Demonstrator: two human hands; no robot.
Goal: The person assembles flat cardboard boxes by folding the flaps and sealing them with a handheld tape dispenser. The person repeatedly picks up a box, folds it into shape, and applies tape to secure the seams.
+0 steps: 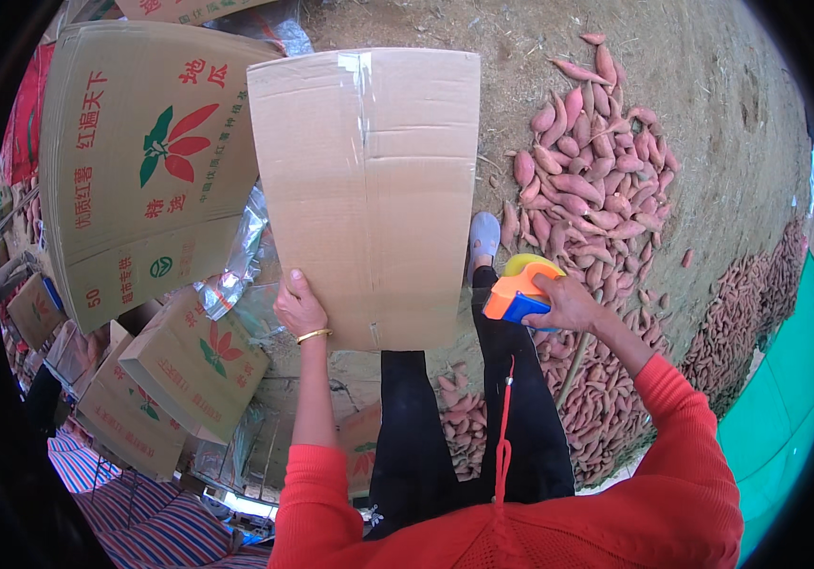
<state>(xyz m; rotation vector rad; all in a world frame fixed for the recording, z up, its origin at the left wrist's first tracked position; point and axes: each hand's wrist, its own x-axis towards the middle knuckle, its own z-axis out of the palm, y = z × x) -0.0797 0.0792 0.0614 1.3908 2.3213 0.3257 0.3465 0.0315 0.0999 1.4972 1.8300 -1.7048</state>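
Cardboard box [369,190], folded flat and held upright before our legs.
Our left hand [299,308] fingers pinch its lower edge; our right hand [563,302] wraps the orange tape dispenser [519,292]. We judge a steady box matters; sweet potatoes [587,190] lie beyond.

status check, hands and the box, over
Left hand grips near edge of plain cardboard box. Right hand holds orange tape dispenser, clear of box. Sweet potatoes piled beyond; nothing between dispenser and box.
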